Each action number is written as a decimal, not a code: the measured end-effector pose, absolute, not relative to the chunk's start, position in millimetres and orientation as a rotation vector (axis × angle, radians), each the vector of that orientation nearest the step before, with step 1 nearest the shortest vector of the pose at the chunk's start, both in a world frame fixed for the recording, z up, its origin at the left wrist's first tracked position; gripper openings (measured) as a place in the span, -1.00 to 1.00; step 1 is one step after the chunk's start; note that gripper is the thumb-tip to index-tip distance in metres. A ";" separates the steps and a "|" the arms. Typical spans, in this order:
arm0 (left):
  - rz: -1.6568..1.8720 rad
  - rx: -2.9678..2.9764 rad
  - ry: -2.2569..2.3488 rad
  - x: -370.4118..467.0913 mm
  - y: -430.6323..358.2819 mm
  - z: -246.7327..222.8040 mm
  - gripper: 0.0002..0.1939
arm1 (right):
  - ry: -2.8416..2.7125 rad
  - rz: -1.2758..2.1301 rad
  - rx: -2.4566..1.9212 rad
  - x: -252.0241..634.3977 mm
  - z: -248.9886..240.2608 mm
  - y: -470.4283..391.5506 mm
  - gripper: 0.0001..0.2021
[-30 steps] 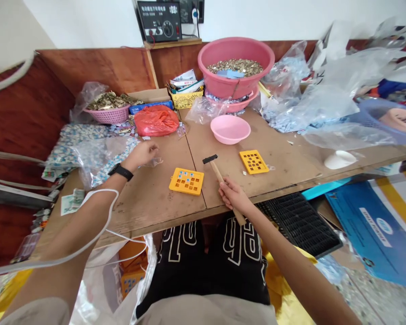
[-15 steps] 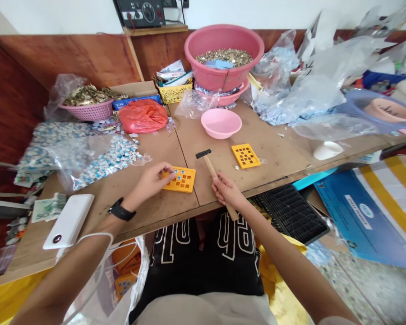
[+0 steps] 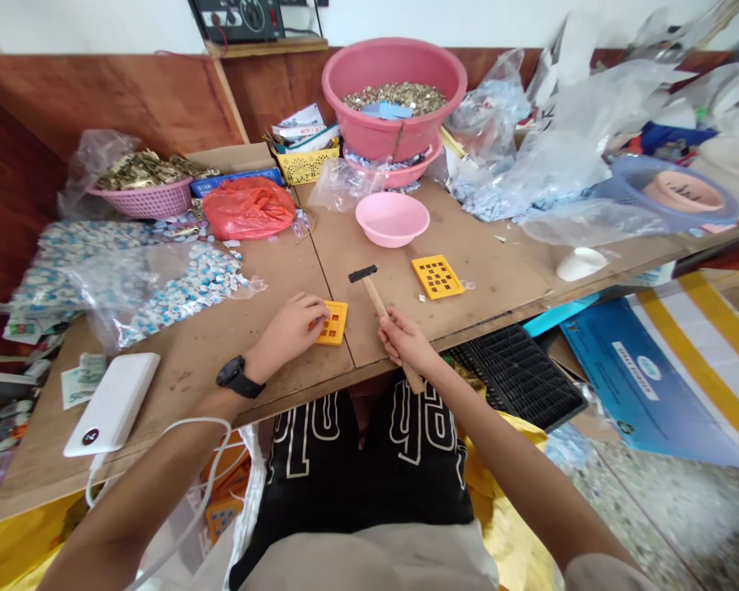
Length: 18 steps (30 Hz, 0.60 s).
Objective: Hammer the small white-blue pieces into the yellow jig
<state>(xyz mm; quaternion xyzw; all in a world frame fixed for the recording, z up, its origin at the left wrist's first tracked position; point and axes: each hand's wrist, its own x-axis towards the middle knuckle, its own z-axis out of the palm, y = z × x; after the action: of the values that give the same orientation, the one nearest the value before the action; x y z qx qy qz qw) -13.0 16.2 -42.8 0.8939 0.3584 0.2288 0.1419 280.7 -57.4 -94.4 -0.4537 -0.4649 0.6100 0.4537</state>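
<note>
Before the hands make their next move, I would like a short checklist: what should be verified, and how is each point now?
1. Hammer gripped in the right hand: ok.
2. Hammer head apart from both yellow trays: ok.
3. Left hand away from the left yellow tray: not ok, its fingers are over it.
4. Pieces seated in the left yellow tray: cannot tell, the fingers hide part of it.
5. Right yellow tray free of both hands: ok.
6. Small pink bowl upright: ok.
</note>
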 end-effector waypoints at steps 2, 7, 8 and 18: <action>0.641 2.569 0.993 -13.5 18.5 -42.0 -0.80 | -1.149 1.498 -1.128 280.4 -94.3 -57.8 -0.49; 0.617 2.508 0.970 -13.1 20.7 -38.2 -0.77 | -1.150 1.498 -1.125 280.4 -94.6 -58.3 -0.50; 0.610 2.503 0.973 -12.3 20.5 -37.4 -0.76 | -1.156 1.500 -1.124 280.4 -94.7 -58.2 -0.51; 0.583 2.500 1.038 -8.4 22.4 -36.0 -0.80 | -1.161 1.489 -1.141 280.6 -96.5 -58.3 -0.52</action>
<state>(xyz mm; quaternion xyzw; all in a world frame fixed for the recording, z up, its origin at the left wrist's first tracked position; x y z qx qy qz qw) -8.4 22.4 -36.0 0.8872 0.3684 0.2071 0.1853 280.6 -58.3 -96.5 -0.4616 -0.4698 0.6023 0.4511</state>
